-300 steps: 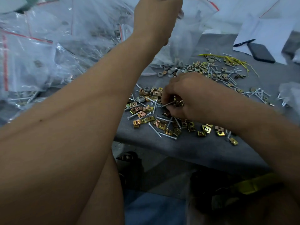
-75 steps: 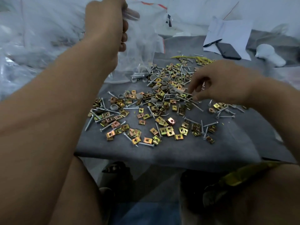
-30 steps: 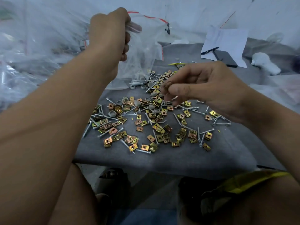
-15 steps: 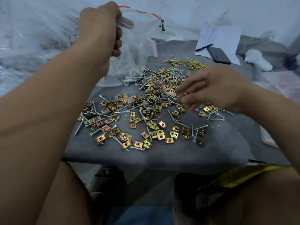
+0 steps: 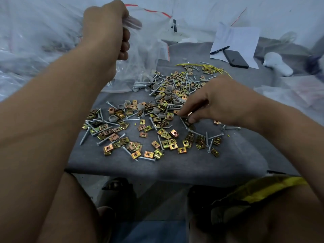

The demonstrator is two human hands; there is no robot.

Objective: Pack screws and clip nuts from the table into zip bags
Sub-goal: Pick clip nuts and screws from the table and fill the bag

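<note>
Grey felt covers the table (image 5: 175, 169), strewn with brass-coloured clip nuts (image 5: 164, 133) and silver screws (image 5: 85, 135), thickest from the centre out toward 1 o'clock. Grey plastic caps (image 5: 158, 97) lie mixed into the pile near its far side. The left hand (image 5: 107, 30) is raised at 11 o'clock, fingers curled tight around the mouth of a clear zip bag (image 5: 149, 50) with a red seal line; the bag hangs down and its bottom, holding a few screws and caps, rests on the felt at the pile's far edge. The right hand (image 5: 215, 100) reaches in from 3 o'clock, thumb and fingertips pinching at clip nuts in the pile; which piece it has I cannot tell. Yellow wire ties (image 5: 212, 68) lie at 1 o'clock, and beyond them a black phone (image 5: 235, 58) and a pen (image 5: 219, 50) rest on white paper (image 5: 240, 37). Heaps of clear bags (image 5: 35, 41) crowd the 10 o'clock side.
</note>
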